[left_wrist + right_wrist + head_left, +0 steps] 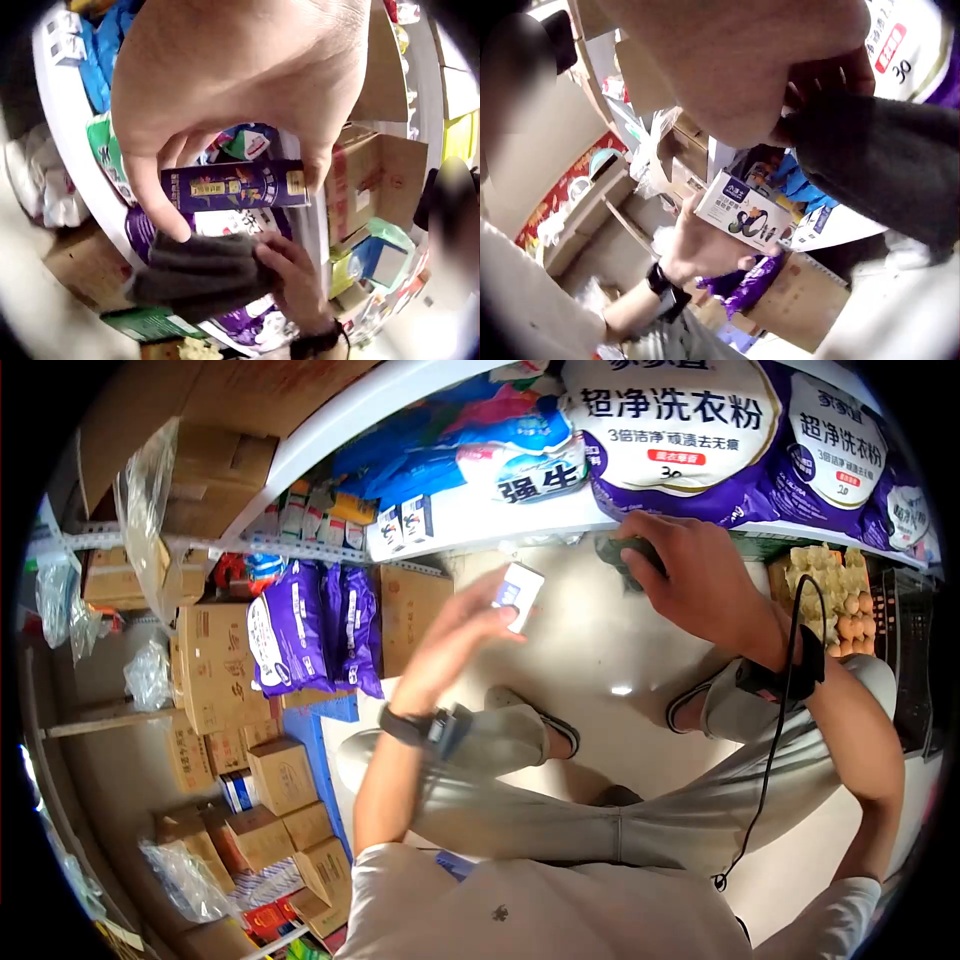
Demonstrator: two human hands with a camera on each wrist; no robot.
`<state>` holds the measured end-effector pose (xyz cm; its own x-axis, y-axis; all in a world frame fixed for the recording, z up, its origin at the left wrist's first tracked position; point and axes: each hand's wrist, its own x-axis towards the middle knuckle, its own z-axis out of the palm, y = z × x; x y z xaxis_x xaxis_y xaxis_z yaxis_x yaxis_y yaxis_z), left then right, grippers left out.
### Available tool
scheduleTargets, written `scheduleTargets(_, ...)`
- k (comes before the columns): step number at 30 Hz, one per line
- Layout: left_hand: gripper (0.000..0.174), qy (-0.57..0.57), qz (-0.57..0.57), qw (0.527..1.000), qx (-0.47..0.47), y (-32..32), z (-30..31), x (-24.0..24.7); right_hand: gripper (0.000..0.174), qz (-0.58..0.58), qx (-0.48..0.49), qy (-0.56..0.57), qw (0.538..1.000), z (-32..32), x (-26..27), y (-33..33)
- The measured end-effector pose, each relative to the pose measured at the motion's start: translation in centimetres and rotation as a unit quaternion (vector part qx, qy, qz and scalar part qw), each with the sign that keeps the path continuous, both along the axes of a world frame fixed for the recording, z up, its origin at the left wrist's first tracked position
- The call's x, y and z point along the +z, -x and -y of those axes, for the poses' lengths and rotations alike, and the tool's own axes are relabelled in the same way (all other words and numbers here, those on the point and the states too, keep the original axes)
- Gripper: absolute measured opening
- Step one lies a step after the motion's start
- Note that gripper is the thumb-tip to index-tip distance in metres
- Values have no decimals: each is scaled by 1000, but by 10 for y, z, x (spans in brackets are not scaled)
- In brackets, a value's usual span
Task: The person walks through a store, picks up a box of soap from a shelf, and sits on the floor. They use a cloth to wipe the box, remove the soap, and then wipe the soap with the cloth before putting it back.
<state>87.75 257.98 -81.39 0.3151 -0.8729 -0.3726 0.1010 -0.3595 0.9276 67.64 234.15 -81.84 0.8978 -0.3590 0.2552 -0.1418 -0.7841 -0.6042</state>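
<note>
My left hand [465, 622] grips a small box [520, 598] between thumb and fingers. Its purple side shows in the left wrist view [232, 185], and a white face with print in the right wrist view [739, 211]. My right hand [690, 575] pinches a dark grey cloth [632, 564], which hangs in folds [202, 274] near the box in the left wrist view. The two hands are apart, in front of the shelf edge.
A white shelf [455, 535] above holds purple detergent bags [675, 435], a blue-and-white pack [530, 470] and small white boxes [403, 523]. Purple bags [300, 625] and cartons [215, 665] stand at the left. An egg tray [830, 580] is at the right.
</note>
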Motion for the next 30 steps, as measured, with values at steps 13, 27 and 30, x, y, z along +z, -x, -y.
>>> scheduleTargets(13, 46, 46, -295, 951, 81, 74, -38, -56, 15, -46, 27, -532, 845, -96, -32, 31)
scheduleTargets(27, 70, -64, -337, 938, -50, 89, -68, -81, 11, -53, 14, -542, 839, -135, -55, 62)
scheduleTargets(30, 67, -49, -408, 912, -6, 91, -65, -83, 11, -40, 55, -513, 856, -145, -51, 61)
